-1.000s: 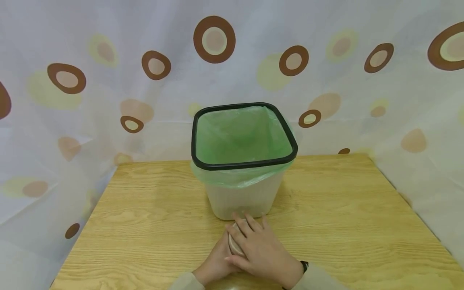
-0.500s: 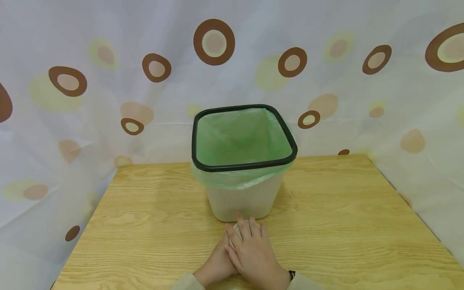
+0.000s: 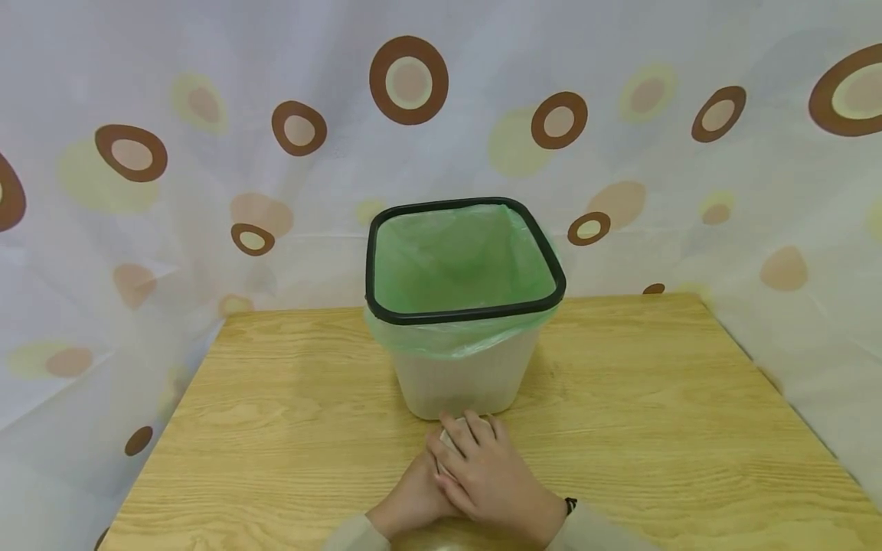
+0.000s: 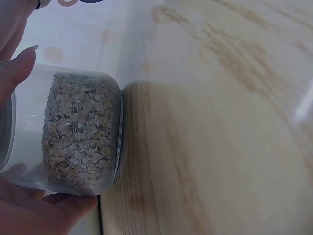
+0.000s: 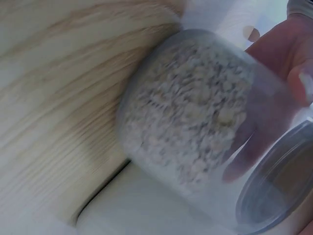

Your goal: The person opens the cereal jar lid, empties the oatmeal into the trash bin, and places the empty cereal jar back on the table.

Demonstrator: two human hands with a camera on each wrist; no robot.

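Two hands share a jar [image 3: 447,441] beside the lined bin [image 3: 458,383] in the head view — the right hand [image 3: 492,482], flatter half a second ago, now crooks over its top, seemingly gripping; left wrist: flakes [image 4: 80,132] inside; right wrist: left hand [image 5: 286,51] wrapping its side.

Hands [image 3: 413,493] [image 3: 498,482]: two
Sleeves [image 3: 358,536]: two
Wristband [image 3: 570,506]: one
Jar of flakes [image 4: 80,129]: one
Lid [image 3: 447,441]: one
Bin [image 3: 462,386]: one
Green liner [image 3: 455,260]: one
Surface [image 3: 276,421]: one

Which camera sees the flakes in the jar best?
The left wrist view: the flakes look sharp through the clear jar. The right wrist view shows them blurred, and the head view shows none.
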